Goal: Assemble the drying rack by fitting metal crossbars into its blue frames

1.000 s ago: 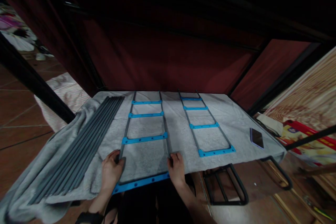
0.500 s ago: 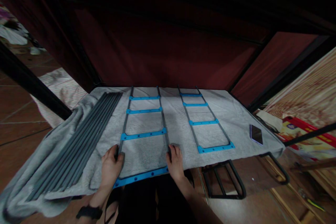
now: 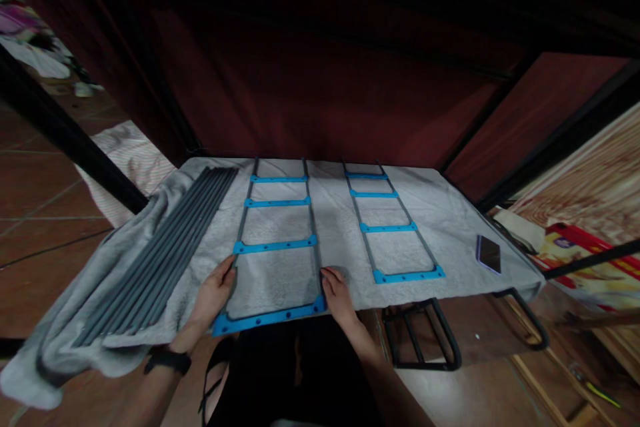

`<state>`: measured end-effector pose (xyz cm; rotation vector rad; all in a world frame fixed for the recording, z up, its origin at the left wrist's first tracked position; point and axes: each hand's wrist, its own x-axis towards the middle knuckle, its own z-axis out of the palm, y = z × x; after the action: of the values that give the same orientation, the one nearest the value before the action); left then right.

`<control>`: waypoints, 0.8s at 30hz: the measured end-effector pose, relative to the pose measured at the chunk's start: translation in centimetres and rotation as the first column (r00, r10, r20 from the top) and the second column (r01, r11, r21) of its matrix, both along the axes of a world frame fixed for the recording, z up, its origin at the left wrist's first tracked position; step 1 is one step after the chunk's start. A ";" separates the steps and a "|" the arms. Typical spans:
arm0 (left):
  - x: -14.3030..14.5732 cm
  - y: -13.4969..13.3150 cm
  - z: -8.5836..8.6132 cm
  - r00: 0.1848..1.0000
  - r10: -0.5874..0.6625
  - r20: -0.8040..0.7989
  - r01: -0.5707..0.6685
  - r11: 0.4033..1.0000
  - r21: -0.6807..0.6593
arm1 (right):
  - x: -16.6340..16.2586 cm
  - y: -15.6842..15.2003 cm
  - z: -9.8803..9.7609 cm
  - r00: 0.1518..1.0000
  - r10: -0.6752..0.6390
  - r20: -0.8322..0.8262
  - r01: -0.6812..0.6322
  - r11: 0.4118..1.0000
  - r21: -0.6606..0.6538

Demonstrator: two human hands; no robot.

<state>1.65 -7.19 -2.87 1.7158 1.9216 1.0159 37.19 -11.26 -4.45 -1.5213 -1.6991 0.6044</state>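
Dim scene, wide-angle warp.
Towel (image 3: 450, 227) is lit softly; black at 12 o'clock, edges curve and blur.

My left grip (image 3: 213, 293) lies palm down, fingers stretched flat and pointing forward and a little to the right. My right grip (image 3: 339, 295) sits level with it and well apart, also palm down, fingertips bent under, so I cannot tell whether it clasps anything. Both forearms are bare and come up from the bottom edge, angling inward, with the wrists held nearly straight.
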 end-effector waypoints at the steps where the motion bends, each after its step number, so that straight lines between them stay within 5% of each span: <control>1: -0.3 -0.5 0.2 1.000 0.014 0.025 -0.013 1.000 -0.008 | 0.6 -0.2 0.1 0.998 0.045 -0.032 -0.045 0.999 -0.025; 6: -0.1 -4.3 1.0 0.998 0.029 0.051 -0.027 0.999 -0.034 | 3.2 -0.9 1.5 0.952 0.299 -0.066 -0.306 0.930 -0.204; 11: -0.5 -8.4 0.8 0.978 -0.186 -0.092 0.183 0.982 -0.041 | 4.2 -0.7 2.6 0.886 0.462 -0.028 -0.432 0.803 -0.410; 18: -2.5 -9.6 0.9 0.878 -0.388 -0.279 0.346 0.919 -0.187 | 4.1 -0.8 1.8 0.912 0.403 -0.078 -0.404 0.850 -0.339; 24: -3.0 -8.8 2.8 0.888 -0.432 -0.158 0.391 0.889 -0.238 | 4.2 -1.3 1.8 0.927 0.363 -0.095 -0.374 0.877 -0.302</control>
<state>-1.38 -16.01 -0.11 2.0532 1.5955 0.4835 41.34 -12.60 -2.64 -1.3875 -1.9520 1.1456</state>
